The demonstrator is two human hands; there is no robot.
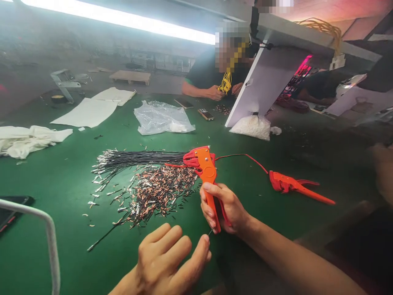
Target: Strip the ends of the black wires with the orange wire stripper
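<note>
My right hand [225,205] is gripping the orange-and-red plastic wire stripper [207,166] low, seemingly for leverage; my left hand [168,256] is pinching a thin dark wire [211,232]

We look across a green worktop [245,149], with a long white tube light [123,19] shining at eleven o'clock. Towards ten, we see a low wooden pallet [130,76] on the greyish floor [166,78]. At two, a pale panel [267,78] slants, a pinkish-red glow [334,10] beyond it.
</note>
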